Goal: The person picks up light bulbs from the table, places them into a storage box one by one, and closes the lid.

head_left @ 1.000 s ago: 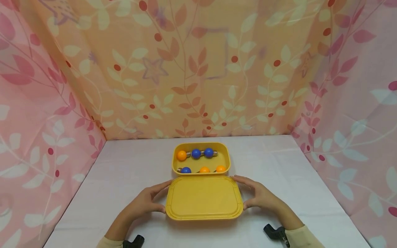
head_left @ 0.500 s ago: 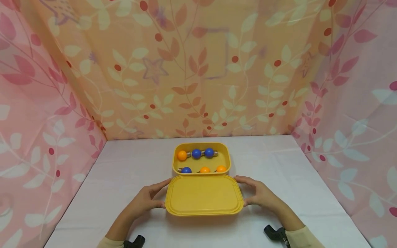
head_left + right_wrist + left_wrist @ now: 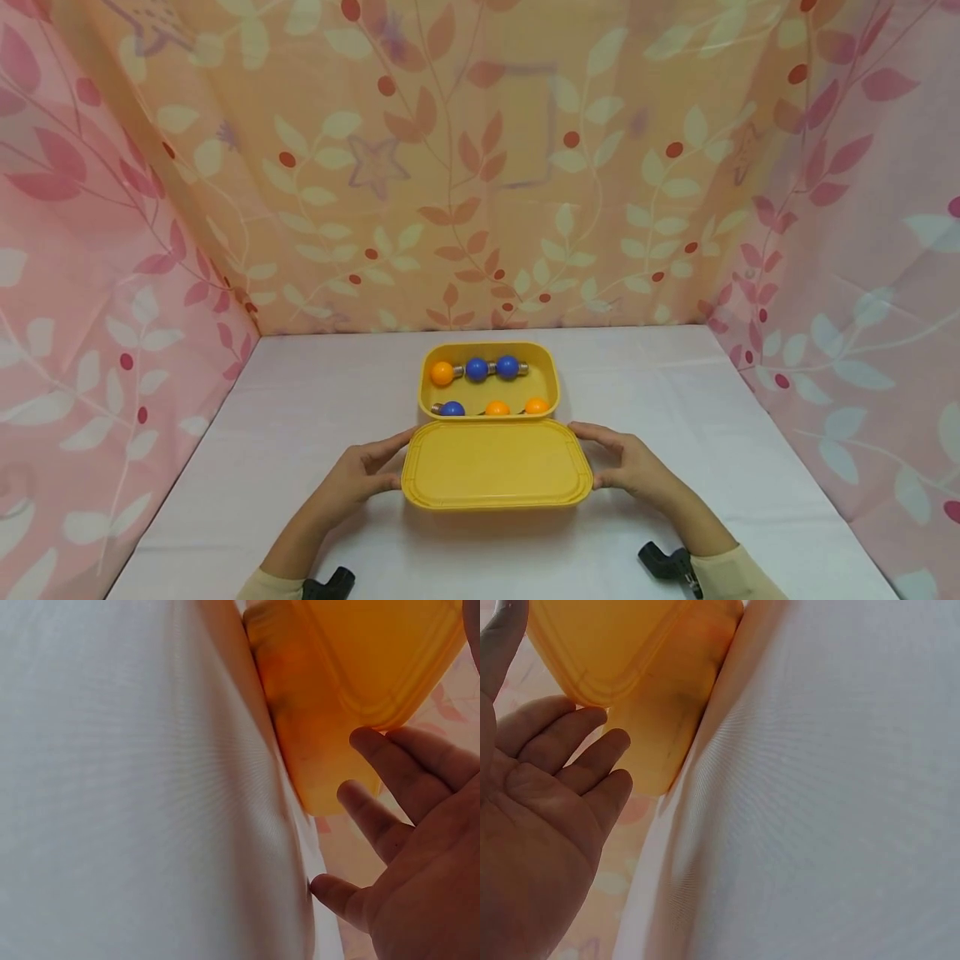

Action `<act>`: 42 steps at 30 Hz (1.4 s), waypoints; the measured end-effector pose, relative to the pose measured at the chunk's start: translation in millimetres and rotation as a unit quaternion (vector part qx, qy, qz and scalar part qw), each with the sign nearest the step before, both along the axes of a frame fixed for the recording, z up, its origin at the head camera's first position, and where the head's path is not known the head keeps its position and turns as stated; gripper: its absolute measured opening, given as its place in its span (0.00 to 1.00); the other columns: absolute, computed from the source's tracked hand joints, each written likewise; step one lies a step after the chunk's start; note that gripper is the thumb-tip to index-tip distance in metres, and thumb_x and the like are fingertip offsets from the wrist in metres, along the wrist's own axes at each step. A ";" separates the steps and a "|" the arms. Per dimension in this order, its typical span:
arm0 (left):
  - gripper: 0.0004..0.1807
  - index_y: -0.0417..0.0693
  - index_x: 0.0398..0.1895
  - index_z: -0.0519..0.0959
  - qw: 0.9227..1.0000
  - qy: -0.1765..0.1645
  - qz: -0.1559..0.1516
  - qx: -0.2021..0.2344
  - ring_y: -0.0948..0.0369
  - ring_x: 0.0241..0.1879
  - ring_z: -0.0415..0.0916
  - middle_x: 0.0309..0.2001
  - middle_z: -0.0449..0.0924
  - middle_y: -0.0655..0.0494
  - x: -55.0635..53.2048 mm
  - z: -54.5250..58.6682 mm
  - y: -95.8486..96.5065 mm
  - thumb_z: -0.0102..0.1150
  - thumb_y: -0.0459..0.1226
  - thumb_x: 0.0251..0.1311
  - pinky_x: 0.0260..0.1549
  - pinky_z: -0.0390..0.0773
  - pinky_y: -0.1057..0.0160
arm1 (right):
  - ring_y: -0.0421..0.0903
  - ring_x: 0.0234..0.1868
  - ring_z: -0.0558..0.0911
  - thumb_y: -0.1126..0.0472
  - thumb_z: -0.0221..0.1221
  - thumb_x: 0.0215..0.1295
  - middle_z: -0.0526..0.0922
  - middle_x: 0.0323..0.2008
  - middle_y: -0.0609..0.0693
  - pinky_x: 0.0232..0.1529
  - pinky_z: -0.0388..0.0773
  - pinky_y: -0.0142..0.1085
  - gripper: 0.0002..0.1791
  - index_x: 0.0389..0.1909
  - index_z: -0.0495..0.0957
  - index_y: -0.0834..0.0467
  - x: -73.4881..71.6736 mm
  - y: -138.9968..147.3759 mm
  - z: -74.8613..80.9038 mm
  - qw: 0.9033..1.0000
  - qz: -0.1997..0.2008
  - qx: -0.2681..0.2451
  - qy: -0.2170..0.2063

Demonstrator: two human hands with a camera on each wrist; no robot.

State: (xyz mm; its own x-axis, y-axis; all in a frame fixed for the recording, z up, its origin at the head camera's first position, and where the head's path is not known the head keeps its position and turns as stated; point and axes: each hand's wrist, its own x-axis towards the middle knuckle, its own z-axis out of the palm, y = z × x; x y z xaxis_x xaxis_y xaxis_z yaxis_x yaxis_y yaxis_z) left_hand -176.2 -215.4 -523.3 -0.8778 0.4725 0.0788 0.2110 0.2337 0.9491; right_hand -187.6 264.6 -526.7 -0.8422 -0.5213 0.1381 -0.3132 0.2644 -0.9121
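A yellow rectangular lid [image 3: 497,463] is held raised and tilted in front of an uncovered yellow container [image 3: 551,379], its far edge overlapping the container's near rim in the head view. My left hand [image 3: 352,479] grips the lid's left end between thumb and fingers. At the opposite end, my right hand [image 3: 636,467] holds it the same way. Inside the container are small light bulbs, among them an orange bulb [image 3: 442,373] and a blue bulb [image 3: 507,367]. Both wrist views catch the lid [image 3: 604,645] from below, with fingertips at its corner and the container [image 3: 315,765] behind.
A white cloth [image 3: 315,392] covers the table. Patterned curtains [image 3: 480,167] stand at the back and along both sides. Each wrist carries a black camera mount [image 3: 667,563] near a beige sleeve [image 3: 735,575].
Both hands have shifted the lid slightly forward, toward the container, and its near edge has come up in the head view. The bulbs and container stay put.
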 end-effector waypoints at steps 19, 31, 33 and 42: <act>0.25 0.62 0.70 0.76 0.998 -0.013 0.056 -0.004 0.66 0.68 0.71 0.69 0.75 0.63 -2.0 -0.5 6.1 0.62 0.41 0.71 0.61 0.76 0.71 | 0.41 0.75 0.67 0.55 0.65 0.70 0.74 0.72 0.49 0.71 0.57 0.70 0.29 0.71 0.74 0.49 -0.6 -0.3 5.8 1.000 -0.026 0.002 -0.012; 0.23 0.57 0.69 0.77 0.994 -0.026 0.104 -0.006 0.57 0.70 0.71 0.67 0.77 0.60 -1.6 7.8 12.5 0.59 0.47 0.73 0.64 0.76 0.65 | 0.54 0.71 0.73 0.58 0.61 0.74 0.81 0.65 0.47 0.69 0.54 0.75 0.21 0.66 0.80 0.48 -2.6 -4.5 12.2 0.997 -0.069 0.040 0.005; 0.24 0.55 0.69 0.78 0.993 -0.027 0.114 -0.002 0.60 0.69 0.72 0.67 0.78 0.60 -3.2 8.7 13.2 0.58 0.48 0.73 0.62 0.76 0.68 | 0.52 0.70 0.74 0.57 0.60 0.75 0.82 0.64 0.47 0.69 0.55 0.75 0.20 0.65 0.80 0.48 -4.0 -5.9 13.6 0.996 -0.073 0.045 0.011; 0.23 0.54 0.65 0.81 0.989 -0.031 0.143 0.001 0.61 0.66 0.75 0.62 0.82 0.58 -5.5 16.3 17.0 0.59 0.51 0.71 0.62 0.78 0.66 | 0.42 0.66 0.77 0.54 0.57 0.77 0.83 0.62 0.47 0.69 0.63 0.70 0.19 0.64 0.81 0.49 -9.4 -6.4 21.2 0.996 -0.074 0.052 0.013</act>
